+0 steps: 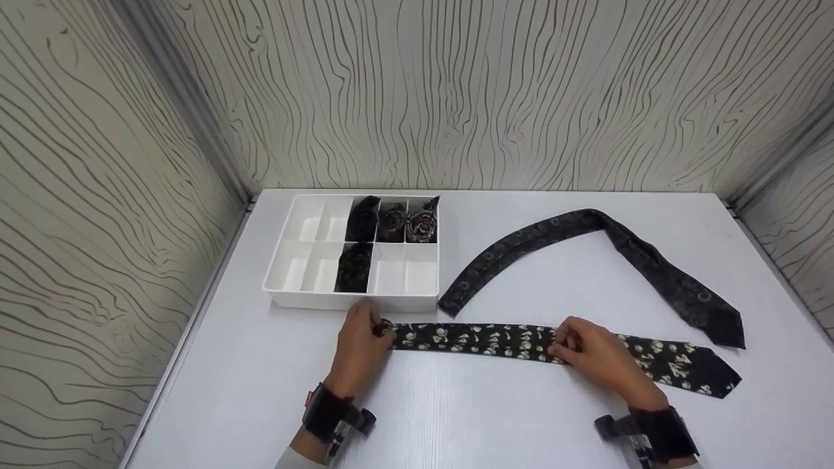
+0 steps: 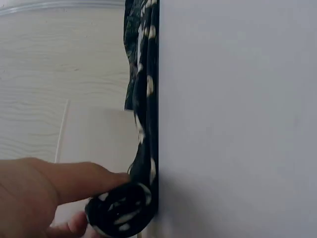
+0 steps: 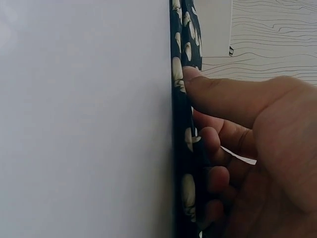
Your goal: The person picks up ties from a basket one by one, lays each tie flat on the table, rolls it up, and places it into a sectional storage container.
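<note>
A dark necktie (image 1: 482,340) with a pale blotchy print lies stretched across the white table, its pointed wide end at the right. At its left end my left hand (image 1: 361,345) holds a small coil of the tie; the left wrist view shows this coil (image 2: 121,209) between thumb and fingers. Farther right along the strip, my right hand (image 1: 596,357) pinches the fabric. In the right wrist view the thumb (image 3: 218,94) lies against the tie's edge with the other fingers curled behind it. A second dark necktie (image 1: 515,242) with faint ring patterns lies bent behind the first.
A white divided box (image 1: 352,302) stands behind my left hand. Several of its compartments hold rolled dark ties, among them a brownish patterned roll (image 1: 422,227) at the back right corner. Patterned wall panels (image 1: 456,98) enclose the table's back and sides.
</note>
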Demonstrator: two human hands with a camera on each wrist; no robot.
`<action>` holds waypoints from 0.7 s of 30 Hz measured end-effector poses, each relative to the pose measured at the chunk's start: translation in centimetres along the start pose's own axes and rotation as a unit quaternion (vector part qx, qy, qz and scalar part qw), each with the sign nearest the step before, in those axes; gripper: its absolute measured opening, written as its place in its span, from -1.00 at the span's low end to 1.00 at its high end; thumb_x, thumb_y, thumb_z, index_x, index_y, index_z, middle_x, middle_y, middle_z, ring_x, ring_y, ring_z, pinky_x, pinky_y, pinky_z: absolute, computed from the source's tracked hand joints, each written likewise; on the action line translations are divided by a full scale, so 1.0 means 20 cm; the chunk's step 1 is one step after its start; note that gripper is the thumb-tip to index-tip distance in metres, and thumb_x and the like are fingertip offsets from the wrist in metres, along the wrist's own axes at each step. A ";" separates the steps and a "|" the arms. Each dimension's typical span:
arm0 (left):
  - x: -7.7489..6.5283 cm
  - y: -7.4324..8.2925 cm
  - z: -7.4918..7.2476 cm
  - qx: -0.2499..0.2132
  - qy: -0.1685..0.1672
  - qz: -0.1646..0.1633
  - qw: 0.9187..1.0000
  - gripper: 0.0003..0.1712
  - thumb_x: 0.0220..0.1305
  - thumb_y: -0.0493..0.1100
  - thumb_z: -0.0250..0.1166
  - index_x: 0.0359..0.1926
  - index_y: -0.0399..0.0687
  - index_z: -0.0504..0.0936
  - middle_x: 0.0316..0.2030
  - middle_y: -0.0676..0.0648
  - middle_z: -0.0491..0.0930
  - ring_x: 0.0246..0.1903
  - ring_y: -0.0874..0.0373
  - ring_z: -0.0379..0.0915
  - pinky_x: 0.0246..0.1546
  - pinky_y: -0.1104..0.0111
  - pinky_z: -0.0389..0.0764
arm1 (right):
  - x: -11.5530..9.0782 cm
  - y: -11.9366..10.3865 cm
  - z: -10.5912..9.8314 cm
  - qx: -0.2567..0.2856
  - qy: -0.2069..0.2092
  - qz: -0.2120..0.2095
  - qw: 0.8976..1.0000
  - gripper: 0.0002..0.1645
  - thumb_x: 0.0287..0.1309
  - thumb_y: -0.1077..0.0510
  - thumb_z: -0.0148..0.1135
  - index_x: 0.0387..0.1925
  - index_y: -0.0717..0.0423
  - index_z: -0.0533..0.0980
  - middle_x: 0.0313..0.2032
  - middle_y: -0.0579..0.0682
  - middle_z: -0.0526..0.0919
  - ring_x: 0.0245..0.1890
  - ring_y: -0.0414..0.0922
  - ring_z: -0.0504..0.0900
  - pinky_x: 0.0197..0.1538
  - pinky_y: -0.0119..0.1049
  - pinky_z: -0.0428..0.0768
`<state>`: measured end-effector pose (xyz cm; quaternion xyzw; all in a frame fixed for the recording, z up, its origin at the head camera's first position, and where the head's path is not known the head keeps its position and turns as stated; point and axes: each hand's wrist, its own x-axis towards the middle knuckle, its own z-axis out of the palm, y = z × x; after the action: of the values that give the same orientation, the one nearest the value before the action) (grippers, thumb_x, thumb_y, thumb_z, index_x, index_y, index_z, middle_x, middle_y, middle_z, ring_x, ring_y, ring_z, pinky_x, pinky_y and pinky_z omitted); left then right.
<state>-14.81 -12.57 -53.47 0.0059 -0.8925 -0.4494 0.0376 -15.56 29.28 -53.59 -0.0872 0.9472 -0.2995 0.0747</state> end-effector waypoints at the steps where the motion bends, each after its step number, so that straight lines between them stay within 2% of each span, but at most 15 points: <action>1: 0.00 0.00 0.00 -0.002 -0.009 0.014 1.000 -0.69 0.25 -0.29 0.48 -0.14 -0.12 0.48 -0.12 -0.06 0.46 -0.19 0.15 0.42 -0.19 0.34 0.55 | 0.00 0.00 0.00 0.000 0.000 0.000 1.000 -0.77 0.29 -0.03 0.49 -0.23 -0.12 0.56 -0.43 -0.16 0.52 -0.46 -0.25 0.42 -0.34 -0.35 0.38; 4: 0.00 0.00 -0.01 -0.018 -0.049 0.063 0.997 -0.77 0.28 -0.24 0.50 -0.11 -0.13 0.63 0.04 -0.12 0.48 -0.17 0.15 0.45 -0.16 0.39 0.57 | 0.00 0.00 0.00 -0.001 -0.001 -0.001 1.000 -0.77 0.29 -0.04 0.49 -0.23 -0.12 0.56 -0.43 -0.16 0.52 -0.46 -0.26 0.42 -0.34 -0.35 0.38; 6: 0.00 -0.01 -0.02 -0.030 -0.083 0.091 0.992 -0.77 0.27 -0.28 0.48 -0.06 -0.18 0.71 0.14 -0.18 0.47 -0.18 0.12 0.47 -0.16 0.40 0.58 | 0.00 0.00 0.00 -0.002 -0.003 0.001 1.000 -0.78 0.30 -0.02 0.48 -0.23 -0.12 0.56 -0.43 -0.16 0.53 -0.46 -0.26 0.43 -0.34 -0.35 0.38; 9: 0.00 -0.02 -0.05 -0.020 -0.123 0.128 0.984 -0.64 0.21 -0.36 0.44 0.05 -0.21 0.76 0.16 -0.20 0.51 -0.15 0.08 0.49 -0.11 0.37 0.58 | 0.00 -0.03 -0.01 -0.013 -0.008 0.001 1.000 -0.80 0.30 0.02 0.48 -0.25 -0.09 0.56 -0.45 -0.16 0.53 -0.48 -0.24 0.43 -0.36 -0.35 0.38; 12: -0.01 -0.04 -0.07 0.014 -0.134 0.152 0.979 -0.59 0.22 -0.39 0.44 0.11 -0.11 0.77 0.09 -0.10 0.58 -0.02 0.05 0.49 -0.02 0.30 0.58 | 0.00 -0.09 -0.02 -0.034 -0.011 -0.001 0.999 -0.82 0.29 0.08 0.48 -0.26 -0.06 0.57 -0.46 -0.15 0.53 -0.49 -0.22 0.43 -0.38 -0.33 0.37; 14: -0.01 -0.04 -0.07 0.036 -0.129 0.154 0.979 -0.60 0.24 -0.37 0.45 0.10 -0.06 0.75 0.03 -0.04 0.62 0.04 0.05 0.49 0.04 0.24 0.59 | 0.01 -0.14 -0.01 -0.041 -0.009 -0.011 0.999 -0.83 0.28 0.12 0.48 -0.27 -0.06 0.58 -0.46 -0.16 0.53 -0.49 -0.22 0.43 -0.39 -0.33 0.38; 17: 0.00 -0.05 -0.06 0.042 -0.122 0.143 0.981 -0.63 0.24 -0.37 0.45 0.06 -0.06 0.69 0.00 -0.03 0.63 0.04 0.06 0.51 0.08 0.16 0.61 | 0.04 -0.25 0.03 -0.029 -0.007 -0.043 0.999 -0.84 0.26 0.16 0.49 -0.28 -0.09 0.61 -0.47 -0.20 0.54 -0.49 -0.26 0.44 -0.40 -0.36 0.42; 21: 0.00 -0.04 -0.04 0.044 -0.133 0.125 0.982 -0.64 0.23 -0.35 0.45 0.03 -0.02 0.65 0.12 -0.05 0.60 0.10 0.05 0.54 0.15 0.11 0.64 | 0.09 -0.40 0.12 -0.001 -0.017 -0.102 0.995 -0.83 0.25 0.16 0.49 -0.27 -0.14 0.61 -0.42 -0.26 0.57 -0.44 -0.33 0.47 -0.36 -0.41 0.49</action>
<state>-14.68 -13.66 -53.60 -0.1640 -0.9020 -0.3985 -0.0262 -15.84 21.06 -51.05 -0.1883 0.9322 -0.3031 0.0602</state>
